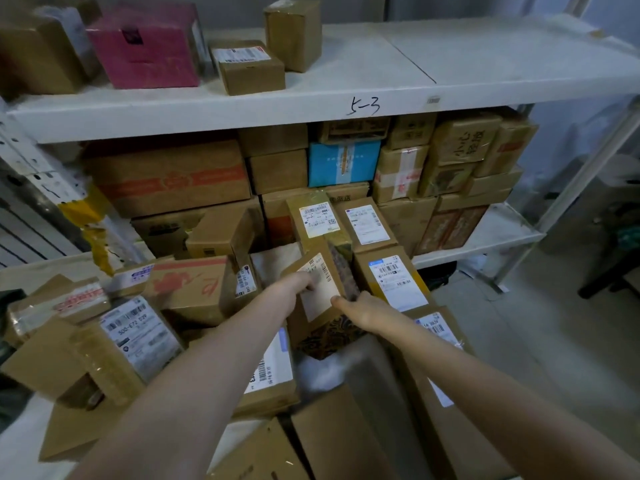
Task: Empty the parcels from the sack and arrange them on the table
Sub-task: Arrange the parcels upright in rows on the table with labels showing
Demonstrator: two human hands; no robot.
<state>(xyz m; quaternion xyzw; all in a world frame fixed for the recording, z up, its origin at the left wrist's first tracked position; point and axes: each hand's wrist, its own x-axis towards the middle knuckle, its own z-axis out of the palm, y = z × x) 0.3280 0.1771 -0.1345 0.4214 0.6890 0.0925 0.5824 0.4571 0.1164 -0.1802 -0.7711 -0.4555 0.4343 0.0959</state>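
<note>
So the parcel (322, 299) in play is a longish brown box with a white shipping label on its top face and a dark patterned print down its right side and near end. Its long axis runs away from the person, near end lower, far end tipped up and leaning a bit left toward the shelves. It sits in the middle of a heap of other boxes, right at the front of the lower shelf.

Both hands are on it. The left hand (294, 285) lies on the left part of the label, fingers pressed flat on the top face, not curled shut. The right hand (360, 306) grips the right edge, thumb on the label side and fingers wrapped down over the patterned side, so that one's closed around the box.

Just behind it stand two more labelled boxes (317, 218), side by side and tilted back. Just to the right, a box with a blue-tagged label (394, 282). Left of it, a box with red print (190, 285), and further left a taped box with a big barcode label (135, 336).

The lower shelf (498, 233) is crammed with stacked cartons, including a blue box (343, 164). The top shelf (381, 71), with "5-3" scrawled on its edge, holds a pink box (149, 46) and a few brown ones on its left part. No sack is visible.
</note>
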